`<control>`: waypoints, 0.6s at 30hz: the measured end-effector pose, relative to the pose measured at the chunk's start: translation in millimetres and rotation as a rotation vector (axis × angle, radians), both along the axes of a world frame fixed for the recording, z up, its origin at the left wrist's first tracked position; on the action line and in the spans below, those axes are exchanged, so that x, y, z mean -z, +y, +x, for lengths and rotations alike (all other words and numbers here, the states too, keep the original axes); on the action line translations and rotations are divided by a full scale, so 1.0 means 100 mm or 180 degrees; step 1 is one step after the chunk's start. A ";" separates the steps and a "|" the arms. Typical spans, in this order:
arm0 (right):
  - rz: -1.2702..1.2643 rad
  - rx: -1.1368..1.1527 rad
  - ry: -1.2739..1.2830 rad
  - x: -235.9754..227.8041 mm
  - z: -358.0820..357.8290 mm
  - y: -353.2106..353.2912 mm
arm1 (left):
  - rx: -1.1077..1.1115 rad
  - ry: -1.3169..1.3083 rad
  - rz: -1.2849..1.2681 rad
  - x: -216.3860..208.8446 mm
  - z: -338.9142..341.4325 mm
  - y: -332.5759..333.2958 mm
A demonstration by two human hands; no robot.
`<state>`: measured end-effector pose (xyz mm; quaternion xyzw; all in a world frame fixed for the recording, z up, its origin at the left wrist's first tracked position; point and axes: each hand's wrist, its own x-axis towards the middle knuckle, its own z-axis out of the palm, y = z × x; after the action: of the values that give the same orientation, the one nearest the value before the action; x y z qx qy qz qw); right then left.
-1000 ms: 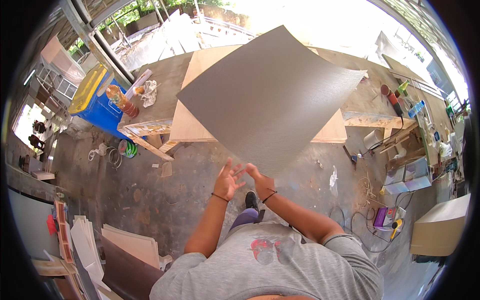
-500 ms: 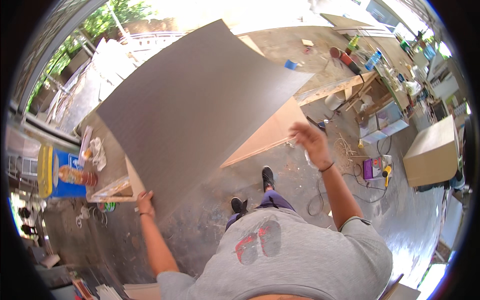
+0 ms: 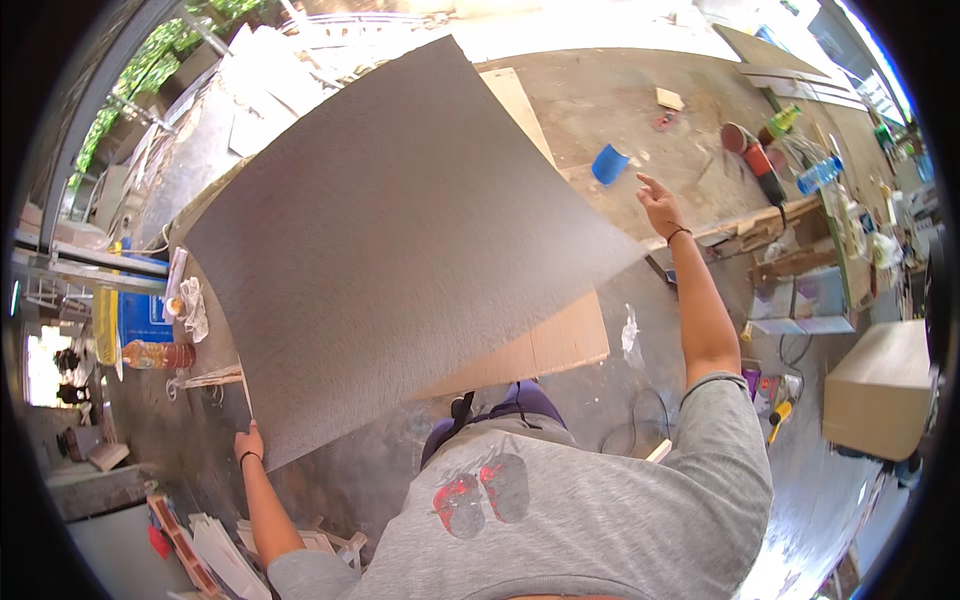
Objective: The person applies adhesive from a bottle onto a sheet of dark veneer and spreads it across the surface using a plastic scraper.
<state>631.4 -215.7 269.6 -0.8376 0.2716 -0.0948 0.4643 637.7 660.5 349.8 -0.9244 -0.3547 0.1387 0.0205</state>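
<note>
A large, thin grey-brown sheet spreads over the workbench, its right part curving. My left hand is closed on the sheet's near left corner. Beneath the sheet a light wooden panel shows along the near side, and a pale strip of board shows at the far side. My right hand is held out past the sheet's right corner, fingers apart and nothing in them. Just beyond its fingertips a curled blue piece lies on the bench top; I cannot tell what it is made of.
A red and black power sander lies at the bench's right end, near a green bottle and a clear blue bottle. A pale box-shaped piece stands at right. To the left is a bottle with reddish-brown contents.
My right hand has reached forward toward the blue piece. My left hand, still on the sheet, has come nearer and left. The sheet's near edge has come closer to my body.
</note>
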 end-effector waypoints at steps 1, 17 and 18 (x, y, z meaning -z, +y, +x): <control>-0.0238 -0.0041 0.0025 0.10 0.13 0.05 | -0.0162 0.0062 0.0055 -0.06 -0.06 -0.09; 0.2830 0.1204 -0.1463 -0.79 0.22 -0.53 | 0.0806 -0.1874 0.0410 0.40 0.01 -0.09; 0.3044 0.0982 -0.1508 -1.09 0.11 -0.42 | 0.0964 -0.1890 0.0401 0.43 0.08 -0.02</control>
<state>642.7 -257.3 378.7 -0.4398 0.2921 -0.2136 0.8219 645.2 658.8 306.5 -0.9635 -0.2118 -0.1634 -0.0063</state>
